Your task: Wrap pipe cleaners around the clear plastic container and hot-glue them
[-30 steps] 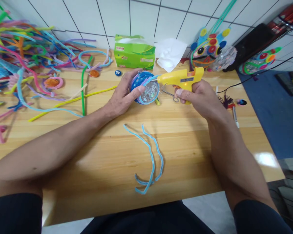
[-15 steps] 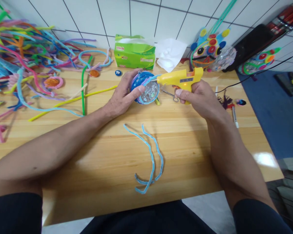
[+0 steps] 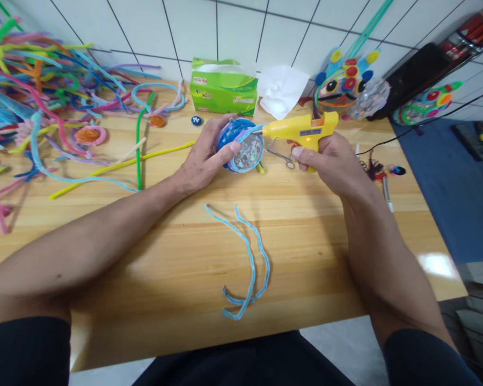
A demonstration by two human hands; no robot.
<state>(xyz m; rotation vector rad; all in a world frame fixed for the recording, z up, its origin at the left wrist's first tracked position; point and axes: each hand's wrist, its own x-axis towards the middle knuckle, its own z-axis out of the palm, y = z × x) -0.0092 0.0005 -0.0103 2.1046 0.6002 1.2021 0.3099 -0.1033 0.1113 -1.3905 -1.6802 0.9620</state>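
My left hand (image 3: 209,153) is wrapped round a clear plastic cup-like piece (image 3: 248,153) banded with blue and light-blue pipe cleaners, its round clear end facing me. In my right hand (image 3: 326,158) is a yellow hot glue gun (image 3: 298,130), index finger at the trigger. Its metal nozzle touches or nearly touches the rim of the piece. A light-blue strand runs from that rim behind the nozzle. Beneath the glue gun lie small scissors (image 3: 285,159), partly covered. Two bent light-blue pipe cleaners (image 3: 253,262) lie on the table nearer to me.
A heap of coloured pipe cleaners (image 3: 36,102) fills the left. At the back stand a green tissue pack (image 3: 224,91), crumpled white paper (image 3: 282,91) and a decorated face craft (image 3: 340,88). A black cord (image 3: 410,134) and a marker (image 3: 387,193) lie to the right.
Almost nothing differs. The whole view has shifted very slightly; both hands keep their hold, and the nozzle stays at the rim of the clear piece.
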